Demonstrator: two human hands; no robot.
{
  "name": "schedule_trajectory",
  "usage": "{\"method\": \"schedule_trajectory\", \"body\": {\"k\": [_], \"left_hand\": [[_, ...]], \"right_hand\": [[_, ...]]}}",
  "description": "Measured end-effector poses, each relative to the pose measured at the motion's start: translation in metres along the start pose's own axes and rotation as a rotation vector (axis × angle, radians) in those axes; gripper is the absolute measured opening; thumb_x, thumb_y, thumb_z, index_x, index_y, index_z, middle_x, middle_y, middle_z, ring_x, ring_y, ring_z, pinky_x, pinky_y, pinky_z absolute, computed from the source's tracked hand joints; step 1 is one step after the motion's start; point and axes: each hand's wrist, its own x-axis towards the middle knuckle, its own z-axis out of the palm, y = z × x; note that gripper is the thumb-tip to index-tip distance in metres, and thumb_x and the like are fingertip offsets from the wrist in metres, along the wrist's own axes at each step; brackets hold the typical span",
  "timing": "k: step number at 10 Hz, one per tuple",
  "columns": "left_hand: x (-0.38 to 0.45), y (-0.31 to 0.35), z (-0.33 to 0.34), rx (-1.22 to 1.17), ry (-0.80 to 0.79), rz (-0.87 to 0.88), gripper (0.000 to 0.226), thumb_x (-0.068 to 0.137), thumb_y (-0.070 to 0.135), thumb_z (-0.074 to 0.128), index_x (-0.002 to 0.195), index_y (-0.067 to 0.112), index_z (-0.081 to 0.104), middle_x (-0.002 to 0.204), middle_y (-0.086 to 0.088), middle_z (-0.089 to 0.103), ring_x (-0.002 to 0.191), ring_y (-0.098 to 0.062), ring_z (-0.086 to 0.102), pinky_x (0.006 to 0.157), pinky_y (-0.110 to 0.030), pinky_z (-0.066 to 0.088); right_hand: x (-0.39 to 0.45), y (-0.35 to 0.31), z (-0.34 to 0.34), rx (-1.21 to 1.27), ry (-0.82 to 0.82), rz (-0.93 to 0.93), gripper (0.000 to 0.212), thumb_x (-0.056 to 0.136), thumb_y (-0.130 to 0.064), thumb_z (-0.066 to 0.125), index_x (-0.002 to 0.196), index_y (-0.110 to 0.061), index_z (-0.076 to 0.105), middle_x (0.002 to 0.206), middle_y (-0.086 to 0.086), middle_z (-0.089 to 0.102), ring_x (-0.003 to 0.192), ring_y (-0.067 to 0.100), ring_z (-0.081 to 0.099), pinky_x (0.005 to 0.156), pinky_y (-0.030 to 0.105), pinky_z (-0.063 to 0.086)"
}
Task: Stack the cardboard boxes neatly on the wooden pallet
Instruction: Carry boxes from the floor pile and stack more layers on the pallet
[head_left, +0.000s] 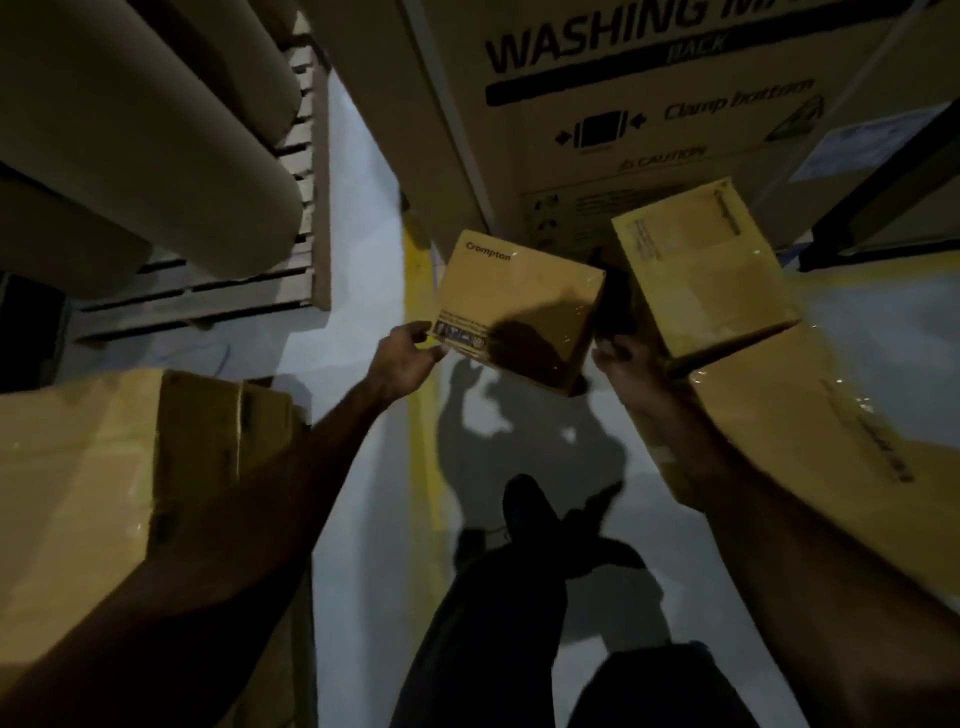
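We hold a small Crompton box (519, 306) up in the air over the floor, our left hand (402, 358) pinching its near left corner; our right hand (631, 358) sits at its right edge, but shadow hides whether those fingers clamp it or the second box (704, 270) tilted just beside. Both boxes look light and stiff, with a glossy film that may slip, so we judge the corners the safest hold. A wooden pallet (306, 208) stands at upper left.
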Motion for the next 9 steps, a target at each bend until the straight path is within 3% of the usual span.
{"method": "schedule_trajectory", "body": {"k": [1, 2, 3, 4, 5, 6, 7, 8, 9], "left_hand": [[0.074, -0.008, 0.002, -0.04, 0.006, -0.075, 0.069, 0.095, 0.036, 0.078, 0.154, 0.01, 0.051, 0.15, -0.012, 0.059, 0.137, -0.03, 0.056, 0.107, -0.031, 0.043], [0.156, -0.037, 0.018, -0.138, -0.043, -0.105, 0.083, 0.074, 0.049, 0.083, 0.146, 0.013, 0.059, 0.139, -0.011, 0.067, 0.126, -0.03, 0.065, 0.108, -0.039, 0.052], [0.171, -0.03, 0.035, -0.326, -0.081, -0.169, 0.079, 0.069, 0.048, 0.088, 0.132, 0.007, 0.063, 0.117, -0.01, 0.073, 0.093, -0.016, 0.076, 0.083, -0.029, 0.063], [0.147, -0.012, 0.047, -0.356, -0.06, -0.185, 0.021, 0.094, 0.025, 0.078, 0.105, 0.009, 0.071, 0.089, -0.006, 0.07, 0.064, -0.011, 0.066, 0.048, -0.018, 0.048], [0.118, -0.021, 0.043, -0.447, -0.027, -0.168, 0.012, 0.094, 0.021, 0.077, 0.092, 0.009, 0.074, 0.077, -0.004, 0.071, 0.068, -0.02, 0.069, 0.057, -0.022, 0.05], [0.073, -0.05, 0.033, -0.461, 0.02, -0.183, 0.036, 0.086, 0.041, 0.082, 0.075, 0.011, 0.066, 0.063, -0.002, 0.067, 0.066, -0.026, 0.064, 0.067, -0.037, 0.055], [0.017, -0.073, 0.031, -0.493, 0.076, -0.181, 0.061, 0.067, 0.067, 0.084, 0.078, 0.01, 0.07, 0.075, -0.011, 0.075, 0.08, -0.035, 0.074, 0.088, -0.059, 0.06], [-0.062, -0.059, 0.028, -0.58, 0.154, -0.104, 0.058, 0.072, 0.067, 0.08, 0.08, 0.01, 0.071, 0.079, -0.018, 0.072, 0.08, -0.034, 0.072, 0.082, -0.054, 0.058], [-0.147, -0.038, 0.02, -0.671, 0.318, -0.042, 0.068, 0.08, 0.068, 0.074, 0.095, 0.002, 0.067, 0.09, -0.021, 0.07, 0.087, -0.034, 0.07, 0.077, -0.048, 0.055]], "right_hand": [[0.057, 0.012, 0.004, 0.008, 0.045, 0.063, 0.062, 0.101, -0.038, 0.065, 0.153, -0.01, 0.044, 0.152, 0.017, 0.051, 0.137, 0.038, 0.051, 0.106, 0.043, 0.045], [0.096, 0.016, 0.01, 0.031, 0.071, 0.085, 0.066, 0.1, -0.041, 0.066, 0.155, -0.014, 0.042, 0.153, 0.013, 0.05, 0.138, 0.036, 0.051, 0.109, 0.048, 0.046], [0.118, 0.027, 0.025, 0.096, -0.01, 0.125, 0.071, 0.096, -0.037, 0.066, 0.158, -0.015, 0.039, 0.158, 0.013, 0.045, 0.143, 0.036, 0.046, 0.106, 0.046, 0.044], [0.1, 0.016, 0.047, 0.153, -0.087, 0.17, 0.054, 0.107, -0.02, 0.057, 0.156, -0.008, 0.04, 0.156, 0.016, 0.046, 0.144, 0.038, 0.045, 0.105, 0.045, 0.044], [0.08, 0.012, 0.054, 0.182, -0.072, 0.108, 0.052, 0.108, -0.021, 0.057, 0.156, -0.013, 0.04, 0.149, 0.008, 0.053, 0.135, 0.032, 0.053, 0.098, 0.037, 0.048], [0.042, -0.002, 0.044, 0.182, -0.1, -0.011, 0.067, 0.102, -0.036, 0.064, 0.16, -0.025, 0.033, 0.147, 0.002, 0.056, 0.13, 0.028, 0.057, 0.103, 0.046, 0.053], [-0.008, -0.015, 0.028, 0.066, -0.093, -0.109, 0.059, 0.105, -0.028, 0.062, 0.158, -0.02, 0.036, 0.14, 0.011, 0.058, 0.129, 0.037, 0.056, 0.109, 0.049, 0.048], [-0.062, -0.03, 0.006, 0.058, -0.107, -0.16, 0.062, 0.099, -0.043, 0.065, 0.154, -0.039, 0.039, 0.125, -0.018, 0.059, 0.125, 0.023, 0.058, 0.105, 0.045, 0.05], [-0.115, -0.045, -0.018, 0.031, -0.137, -0.253, 0.07, 0.098, -0.05, 0.067, 0.158, -0.031, 0.038, 0.137, -0.017, 0.048, 0.132, 0.016, 0.048, 0.101, 0.036, 0.046]]}}
